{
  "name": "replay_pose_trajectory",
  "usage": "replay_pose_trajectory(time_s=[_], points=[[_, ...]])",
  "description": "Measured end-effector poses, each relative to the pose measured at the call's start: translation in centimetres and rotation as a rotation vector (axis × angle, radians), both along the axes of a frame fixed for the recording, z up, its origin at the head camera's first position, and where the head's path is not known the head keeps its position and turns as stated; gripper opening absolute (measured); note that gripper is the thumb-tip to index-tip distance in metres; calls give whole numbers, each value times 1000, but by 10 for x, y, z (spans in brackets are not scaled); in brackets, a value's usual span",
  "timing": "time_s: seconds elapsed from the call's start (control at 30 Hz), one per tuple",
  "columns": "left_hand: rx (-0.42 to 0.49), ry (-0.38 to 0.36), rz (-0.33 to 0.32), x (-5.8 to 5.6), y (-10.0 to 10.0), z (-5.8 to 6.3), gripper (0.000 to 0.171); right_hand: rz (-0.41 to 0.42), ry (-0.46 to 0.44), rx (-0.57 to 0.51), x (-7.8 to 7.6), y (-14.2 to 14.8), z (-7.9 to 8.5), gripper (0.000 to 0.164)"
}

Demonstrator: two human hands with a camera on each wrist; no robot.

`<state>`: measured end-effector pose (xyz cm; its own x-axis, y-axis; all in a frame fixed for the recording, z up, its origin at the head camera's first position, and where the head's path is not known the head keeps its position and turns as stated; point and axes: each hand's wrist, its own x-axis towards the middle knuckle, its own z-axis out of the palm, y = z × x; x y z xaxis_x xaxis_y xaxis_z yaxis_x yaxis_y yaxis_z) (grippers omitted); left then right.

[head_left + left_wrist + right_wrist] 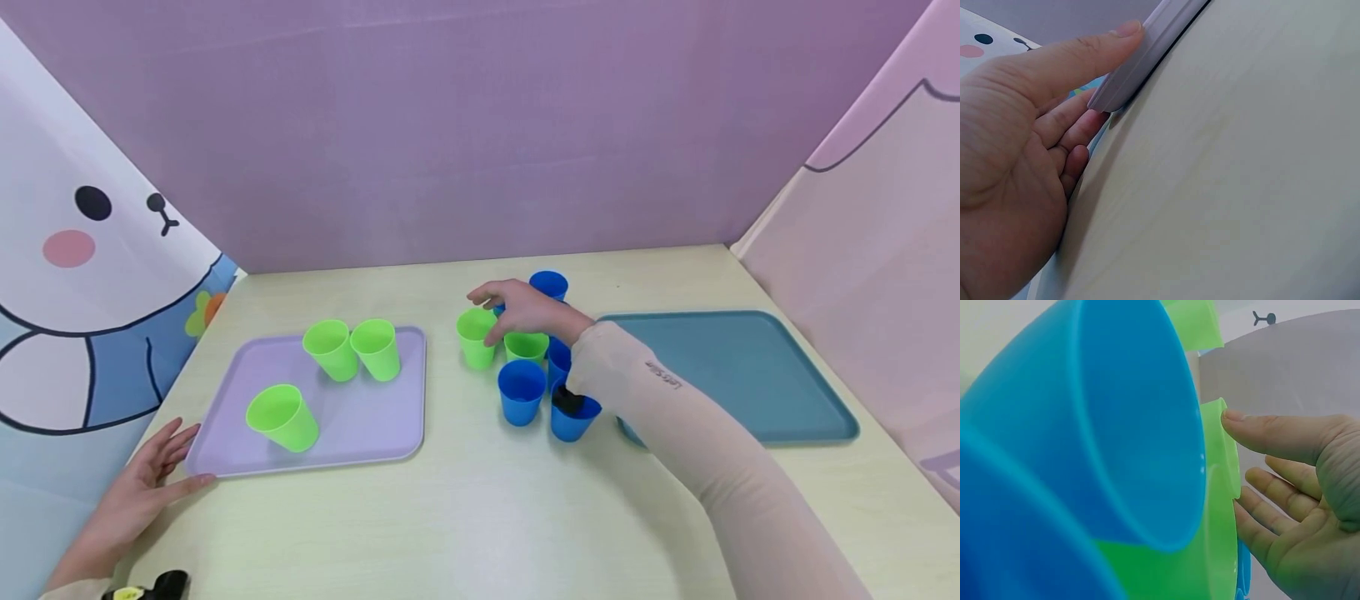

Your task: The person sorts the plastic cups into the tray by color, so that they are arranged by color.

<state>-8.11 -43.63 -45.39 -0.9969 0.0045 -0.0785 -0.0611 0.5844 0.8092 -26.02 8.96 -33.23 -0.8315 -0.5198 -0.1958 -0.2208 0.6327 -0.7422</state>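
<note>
My right hand (528,308) hovers over a group of cups in the middle of the table, fingers spread. In the right wrist view its thumb is at the rim of a green cup (1219,434); no cup is gripped. That green cup (476,346) stands left of a second green cup (527,346) and several blue cups (521,396), some partly hidden by my hand and sleeve. My left hand (142,483) holds the near left corner of a purple tray (360,442), thumb on the front rim, fingers along the left side. Three green cups (290,425) stand on this tray.
To the right lies a teal tray (735,375), partly behind my right sleeve. A purple cloth wall (480,142) closes off the back of the table (480,517). Printed fabric panels stand at the left and right sides.
</note>
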Motion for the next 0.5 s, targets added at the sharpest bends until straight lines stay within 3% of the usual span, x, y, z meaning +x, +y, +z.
replay_pose_trajectory(time_s=[0.5], points=[[-15, 2, 0, 0, -1, 1, 97, 41, -1, 103, -2, -14, -5, 72]])
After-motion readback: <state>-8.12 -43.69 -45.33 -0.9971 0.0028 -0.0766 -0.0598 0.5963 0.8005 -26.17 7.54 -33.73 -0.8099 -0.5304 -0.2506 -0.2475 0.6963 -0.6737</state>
